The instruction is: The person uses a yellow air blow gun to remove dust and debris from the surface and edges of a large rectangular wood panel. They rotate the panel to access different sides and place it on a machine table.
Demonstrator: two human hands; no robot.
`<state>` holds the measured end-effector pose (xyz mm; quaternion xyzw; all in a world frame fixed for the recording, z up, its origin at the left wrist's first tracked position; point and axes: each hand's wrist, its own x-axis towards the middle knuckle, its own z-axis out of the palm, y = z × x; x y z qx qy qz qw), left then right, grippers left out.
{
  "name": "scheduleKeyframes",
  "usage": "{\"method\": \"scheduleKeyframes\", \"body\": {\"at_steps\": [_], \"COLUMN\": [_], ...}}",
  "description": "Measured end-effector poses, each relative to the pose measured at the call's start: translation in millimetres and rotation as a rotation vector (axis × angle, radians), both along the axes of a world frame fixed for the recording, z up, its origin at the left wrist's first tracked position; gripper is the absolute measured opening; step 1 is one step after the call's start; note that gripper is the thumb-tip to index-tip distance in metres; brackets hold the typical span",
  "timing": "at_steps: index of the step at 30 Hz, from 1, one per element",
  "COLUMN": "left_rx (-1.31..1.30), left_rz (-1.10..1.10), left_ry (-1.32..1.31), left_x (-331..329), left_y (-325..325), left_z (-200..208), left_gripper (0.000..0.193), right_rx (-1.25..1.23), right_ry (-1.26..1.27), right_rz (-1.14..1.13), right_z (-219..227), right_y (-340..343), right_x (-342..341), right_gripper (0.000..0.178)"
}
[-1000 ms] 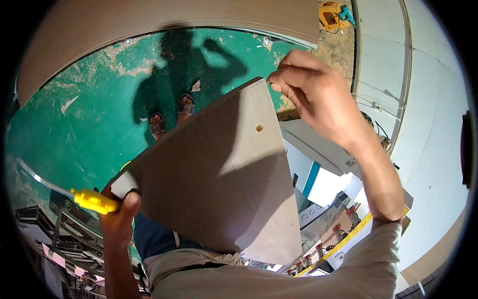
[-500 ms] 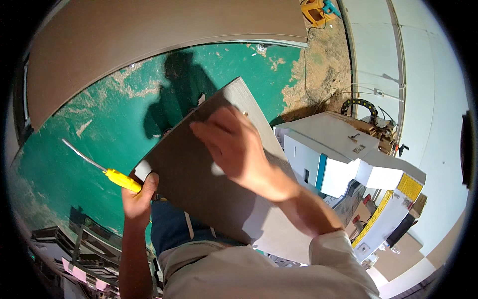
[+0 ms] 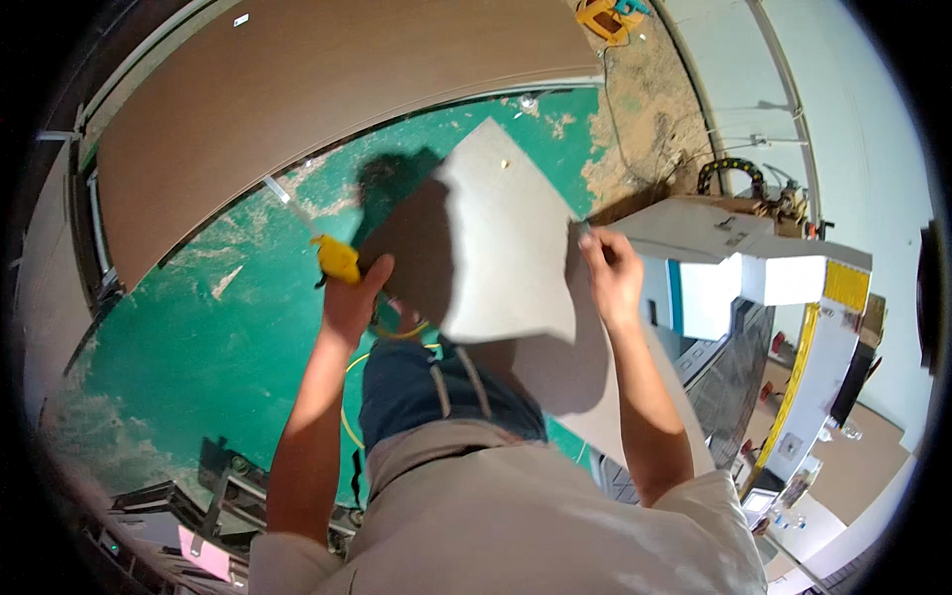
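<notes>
My left hand (image 3: pixel 349 302) is closed round the yellow handle of a screwdriver (image 3: pixel 338 260), its metal shaft blurred and pointing up and left. The same hand is at the left edge of a flat grey panel (image 3: pixel 511 248), which is tilted in front of my body. A small brass-coloured fitting (image 3: pixel 505 164) sits near the panel's far corner. At the panel's right edge, the thumb and fingers of my right hand (image 3: pixel 617 276) are pinched together. A small greyish bit shows at their tips, too small to name. Shadows fall across the panel's left side and lower part.
A big brown board (image 3: pixel 347 89) spans the far side. To the right stands a white machine (image 3: pixel 694 233) with yellow strips. An orange and teal tool (image 3: pixel 607 20) lies by sawdust at the far right. Metal frames (image 3: pixel 233 496) stand at lower left on the green floor (image 3: pixel 198 337).
My right hand has left the panel's middle and is now at its right edge. The screwdriver has turned in my left hand, its shaft pointing more upward. My view has shifted.
</notes>
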<state>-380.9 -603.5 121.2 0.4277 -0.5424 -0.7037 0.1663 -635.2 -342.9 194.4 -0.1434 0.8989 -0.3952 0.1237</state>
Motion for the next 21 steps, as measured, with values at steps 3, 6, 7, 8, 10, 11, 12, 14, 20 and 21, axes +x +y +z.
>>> {"method": "scheduleKeyframes", "body": {"at_steps": [3, 6, 7, 8, 10, 11, 12, 14, 20, 21], "left_rx": [0.169, 0.147, 0.160, 0.175, 0.220, 0.293, 0.306, 0.268, -0.151, -0.251], "left_rz": [-0.044, -0.113, -0.096, -0.083, 0.005, 0.114, 0.148, 0.154, -0.283, -0.369], "left_ry": [-0.091, -0.144, -0.134, -0.117, -0.037, -0.044, -0.030, -0.077, -0.299, -0.351], "left_x": [3, 13, 18, 21, 41, 49, 64, 91, 133, 139], "left_y": [-7, -15, -17, -17, -14, -14, -14, -9, 92, 116], "left_z": [19, 23, 25, 25, 14, 12, 2, -14, -21, -17], "left_gripper": [0.021, 0.020, 0.020, 0.020, 0.020, 0.021, 0.024, 0.025, 0.024, 0.027], "right_rx": [-0.040, 0.065, 0.097, 0.072, 0.019, 0.018, 0.024, -0.004, -0.120, -0.124], "right_ry": [-0.160, -0.150, -0.153, -0.181, -0.230, -0.219, -0.205, -0.171, -0.164, -0.167], "right_rz": [-0.069, -0.060, -0.073, -0.107, -0.180, -0.185, -0.190, -0.210, -0.177, -0.146], "right_z": [11, 28, 32, 31, 23, 27, 38, 44, 48, 47], "right_y": [78, 137, 153, 171, 208, 215, 221, 248, 365, 387], "right_x": [83, 153, 172, 186, 216, 227, 233, 251, 317, 334], "right_gripper": [0.018, 0.014, 0.013, 0.012, 0.010, 0.008, 0.007, 0.006, 0.007, 0.006]}}
